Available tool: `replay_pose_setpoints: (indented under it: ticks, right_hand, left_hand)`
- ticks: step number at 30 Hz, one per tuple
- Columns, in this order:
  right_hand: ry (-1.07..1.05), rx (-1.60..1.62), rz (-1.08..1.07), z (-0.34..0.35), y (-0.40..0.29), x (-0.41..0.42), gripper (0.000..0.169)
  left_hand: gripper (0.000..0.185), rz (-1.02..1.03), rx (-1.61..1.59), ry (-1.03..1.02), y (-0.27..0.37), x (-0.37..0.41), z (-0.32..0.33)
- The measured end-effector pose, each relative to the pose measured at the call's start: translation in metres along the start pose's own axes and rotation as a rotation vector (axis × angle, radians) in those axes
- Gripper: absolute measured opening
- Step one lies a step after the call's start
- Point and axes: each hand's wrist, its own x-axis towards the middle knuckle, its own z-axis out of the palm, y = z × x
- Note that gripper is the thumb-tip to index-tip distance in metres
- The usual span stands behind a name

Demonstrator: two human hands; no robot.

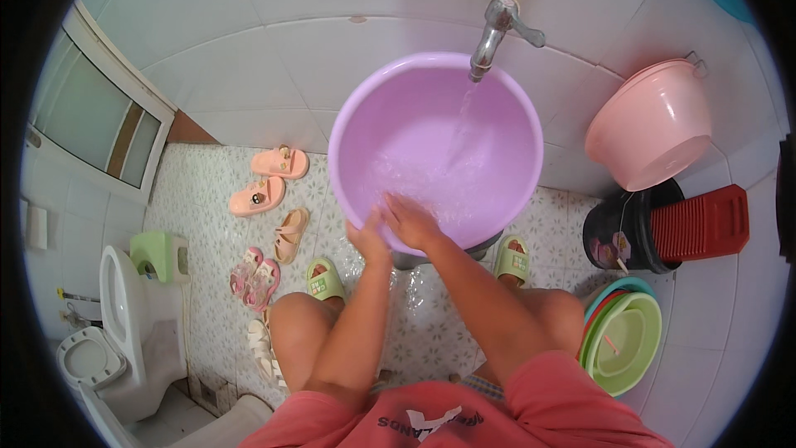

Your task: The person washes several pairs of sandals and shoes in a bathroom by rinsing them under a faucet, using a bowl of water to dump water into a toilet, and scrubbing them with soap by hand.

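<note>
A large purple plastic basin (435, 62) stands before me on a dark grey support (410, 260), mostly hidden beneath it. Water falls into it from the chrome tap (488, 43) on the wall and ripples over the bottom. At the near left, my left hand (371, 238) grips the basin's rim. My right hand (410, 219) reaches over the near rim, its extended fingers inside at the water, with nothing held.
Slippers (258, 196) and sandals (255, 277) lie on the wet tiled floor at left, near a toilet (121, 298) and green stool (152, 255). On the right are a hanging pink basin (659, 118), a black bucket (612, 230) with a red washboard (703, 224), and stacked basins (628, 342).
</note>
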Motion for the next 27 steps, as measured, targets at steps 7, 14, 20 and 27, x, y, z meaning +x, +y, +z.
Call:
replay_pose_setpoints:
  ticks: [7, 14, 20, 27]
  right_hand:
    - [-0.321, -0.578, 0.304, -0.086, 0.025, -0.019, 0.052]
    - [-0.313, -0.671, 0.53, -0.038, 0.006, -0.004, 0.047]
    - [0.072, 0.471, 0.136, -0.022, -0.025, 0.013, 0.058]
    - [-0.318, -0.423, 0.516, -0.054, 0.031, -0.04, 0.063]
  left_hand:
    - [0.022, 0.371, 0.501, -0.455, 0.08, 0.063, 0.022]
    - [0.02, 0.128, 0.186, -0.24, 0.033, 0.03, 0.02]
    - [0.025, 0.001, -0.055, -0.284, 0.008, 0.006, 0.027]
    - [0.031, -0.114, -0.106, -0.15, 0.016, 0.014, 0.017]
